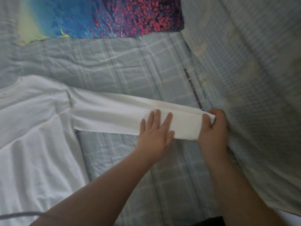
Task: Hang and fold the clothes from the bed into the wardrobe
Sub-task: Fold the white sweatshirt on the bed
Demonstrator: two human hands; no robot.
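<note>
While the outstretched white sleeve is pressed flat under the left hand, grip spread, its cuff is pinched by the right hand. The white long-sleeved cotton shirt is laid on the pale blue checked bed sheet; folding is judged barely begun, nothing yet put away. Beyond, a blue-and-pink floral pillow is seen.

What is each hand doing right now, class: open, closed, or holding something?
Left hand: open, fingers flat on the white sleeve.
Right hand: closed, gripping the end of that sleeve.
</note>
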